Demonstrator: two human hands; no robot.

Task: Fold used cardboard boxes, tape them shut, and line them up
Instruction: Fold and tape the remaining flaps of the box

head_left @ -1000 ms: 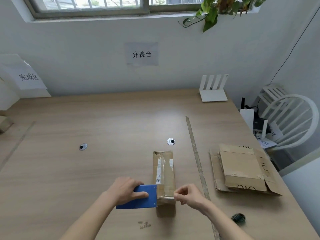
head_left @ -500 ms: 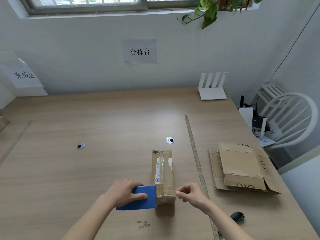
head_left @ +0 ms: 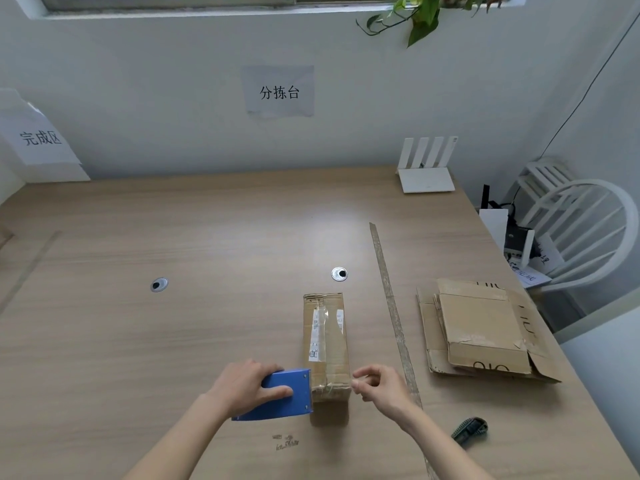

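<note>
A small brown cardboard box (head_left: 327, 336) lies closed on the wooden table (head_left: 173, 244), its long side pointing away from me, with clear tape and white labels on top. My left hand (head_left: 247, 384) grips a blue tape dispenser (head_left: 285, 396) pressed against the box's near left corner. My right hand (head_left: 379, 386) sits at the box's near right corner, thumb and forefinger pinched together at the tape end. A stack of flattened cardboard boxes (head_left: 481, 329) lies to the right.
A dark utility knife (head_left: 469, 430) lies near the front right. A long strip of tape (head_left: 394, 317) runs along the table. White router (head_left: 426, 168) at the back, white chair (head_left: 581, 230) off the right edge, two cable holes (head_left: 159, 284) in the tabletop.
Both hands stay at the box's near end; the right hand has drawn slightly away from the corner. The camera has tilted down a little.
</note>
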